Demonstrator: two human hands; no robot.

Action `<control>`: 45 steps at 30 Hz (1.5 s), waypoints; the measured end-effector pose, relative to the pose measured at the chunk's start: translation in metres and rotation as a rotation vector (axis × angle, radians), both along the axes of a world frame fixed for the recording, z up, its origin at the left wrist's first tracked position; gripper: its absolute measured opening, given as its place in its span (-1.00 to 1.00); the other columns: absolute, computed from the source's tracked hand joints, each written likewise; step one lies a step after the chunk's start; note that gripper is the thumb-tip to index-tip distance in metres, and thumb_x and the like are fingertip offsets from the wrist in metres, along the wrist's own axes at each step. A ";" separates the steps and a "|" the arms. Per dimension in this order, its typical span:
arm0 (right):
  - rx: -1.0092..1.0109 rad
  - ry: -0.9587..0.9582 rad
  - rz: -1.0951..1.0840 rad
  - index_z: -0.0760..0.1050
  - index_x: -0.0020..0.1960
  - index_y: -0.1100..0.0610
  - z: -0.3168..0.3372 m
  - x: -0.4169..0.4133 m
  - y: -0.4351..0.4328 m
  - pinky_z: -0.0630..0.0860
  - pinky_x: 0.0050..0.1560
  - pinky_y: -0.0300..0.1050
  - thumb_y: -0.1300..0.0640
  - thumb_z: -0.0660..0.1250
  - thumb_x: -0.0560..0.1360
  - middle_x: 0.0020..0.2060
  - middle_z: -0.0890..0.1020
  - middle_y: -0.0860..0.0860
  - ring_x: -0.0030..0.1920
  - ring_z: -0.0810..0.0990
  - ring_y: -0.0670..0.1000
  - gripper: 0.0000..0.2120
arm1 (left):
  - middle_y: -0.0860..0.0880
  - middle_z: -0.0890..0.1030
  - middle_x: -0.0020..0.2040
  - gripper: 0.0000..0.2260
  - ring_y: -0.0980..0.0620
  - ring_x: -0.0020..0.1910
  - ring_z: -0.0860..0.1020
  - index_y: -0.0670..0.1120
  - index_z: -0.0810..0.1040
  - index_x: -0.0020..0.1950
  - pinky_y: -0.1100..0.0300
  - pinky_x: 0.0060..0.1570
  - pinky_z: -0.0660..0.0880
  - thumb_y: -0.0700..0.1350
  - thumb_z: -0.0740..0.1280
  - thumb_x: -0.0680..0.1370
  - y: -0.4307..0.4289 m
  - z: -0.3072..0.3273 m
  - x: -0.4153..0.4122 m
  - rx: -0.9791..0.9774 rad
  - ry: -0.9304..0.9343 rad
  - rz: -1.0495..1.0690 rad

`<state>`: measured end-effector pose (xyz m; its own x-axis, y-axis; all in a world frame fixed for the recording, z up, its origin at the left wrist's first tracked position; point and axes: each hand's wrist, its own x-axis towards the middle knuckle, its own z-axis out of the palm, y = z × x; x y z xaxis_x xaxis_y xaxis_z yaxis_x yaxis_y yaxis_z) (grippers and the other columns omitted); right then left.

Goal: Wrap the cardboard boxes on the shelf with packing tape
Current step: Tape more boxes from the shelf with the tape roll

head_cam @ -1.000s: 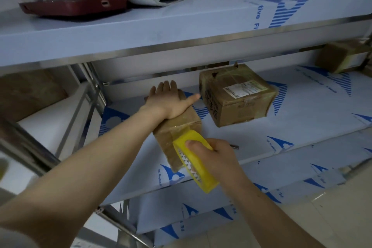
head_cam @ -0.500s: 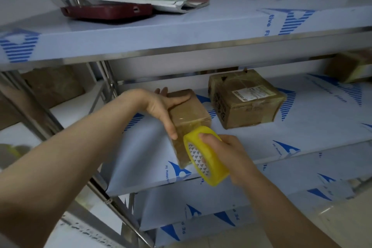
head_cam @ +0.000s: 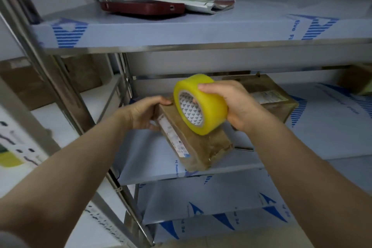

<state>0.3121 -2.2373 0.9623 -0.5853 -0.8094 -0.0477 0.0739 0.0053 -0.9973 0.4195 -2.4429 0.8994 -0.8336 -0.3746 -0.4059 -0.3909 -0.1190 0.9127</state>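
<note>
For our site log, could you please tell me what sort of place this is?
Probably a storeroom or packing area: metal shelving under blue-printed film, a labelled cardboard box, and a tape roll in the right hand.

Tape roll (head_cam: 201, 104) above box (head_cam: 197, 145) on shelf (head_cam: 153, 159)

Your head cam, the only view, looked fwd and down, close on the middle shelf (head_cam: 145, 159); the upper shelf (head_cam: 181, 32) sat high in frame, w/ left hand (head_cam: 144, 113) and right hand (head_cam: 231, 104) mid-frame.
</note>
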 end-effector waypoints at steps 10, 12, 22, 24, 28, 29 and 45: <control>0.213 0.078 -0.097 0.48 0.26 0.19 -0.028 0.001 -0.099 0.56 0.14 0.13 -0.25 0.38 0.42 0.04 0.64 0.15 0.00 0.64 0.16 -0.38 | -0.09 0.53 0.03 -0.73 0.08 -0.19 0.50 -0.15 0.40 0.20 0.14 -0.03 0.41 -0.01 0.26 0.61 0.005 -0.057 -0.031 -0.004 0.219 0.686; 0.234 0.022 -0.101 0.45 0.32 0.14 -0.034 -0.005 -0.103 0.54 0.16 0.11 -0.35 0.38 0.33 0.06 0.63 0.13 0.01 0.63 0.16 -0.25 | -0.12 0.56 0.00 -0.74 0.02 -0.18 0.53 -0.15 0.41 0.15 0.09 -0.03 0.48 0.00 0.26 0.60 -0.001 -0.063 -0.038 -0.035 0.207 0.706; 0.240 0.039 -0.089 0.52 0.10 0.20 -0.032 -0.004 -0.079 0.59 0.06 0.04 -0.16 0.45 0.38 -0.09 0.66 0.11 -0.09 0.66 0.12 -0.51 | -0.24 0.60 0.12 -0.68 -0.21 0.11 0.56 -0.22 0.54 0.19 -0.07 0.18 0.49 -0.02 0.31 0.56 -0.014 -0.073 -0.046 -0.240 0.145 0.798; 0.280 0.094 -0.086 0.54 -0.04 0.16 -0.020 0.000 -0.057 0.62 -0.04 0.00 -0.11 0.45 0.40 -0.16 0.67 0.10 -0.17 0.66 0.08 -0.64 | -0.25 0.59 0.13 -0.68 -0.22 0.12 0.55 -0.23 0.55 0.19 -0.07 0.19 0.48 -0.04 0.32 0.56 -0.016 -0.074 -0.046 -0.279 0.144 0.808; 0.341 0.116 -0.045 0.57 -0.07 0.11 -0.007 0.011 -0.007 0.60 -0.21 -0.11 -0.06 0.44 0.41 -0.25 0.68 0.05 -0.28 0.66 0.02 -0.75 | -0.24 0.59 0.14 -0.72 -0.19 0.14 0.54 -0.23 0.56 0.19 0.00 0.22 0.47 -0.08 0.31 0.57 -0.008 -0.069 -0.048 -0.332 0.163 0.806; 0.357 0.123 -0.028 0.57 -0.11 0.13 -0.005 0.014 0.003 0.59 -0.28 -0.17 -0.02 0.43 0.42 -0.32 0.68 0.02 -0.34 0.66 -0.02 -0.78 | -0.23 0.59 0.15 -0.72 -0.18 0.15 0.54 -0.23 0.56 0.20 0.03 0.22 0.46 -0.09 0.30 0.58 -0.007 -0.067 -0.048 -0.346 0.161 0.803; 0.398 -0.001 -0.234 0.61 0.04 0.14 -0.057 0.030 0.055 0.56 0.12 0.17 -0.19 0.43 0.33 -0.05 0.67 0.14 -0.02 0.64 0.16 -0.54 | -0.14 0.58 0.00 -0.78 -0.09 0.04 0.52 -0.17 0.58 0.12 0.15 0.06 0.44 -0.11 0.21 0.60 -0.002 -0.055 -0.042 -0.519 0.196 0.663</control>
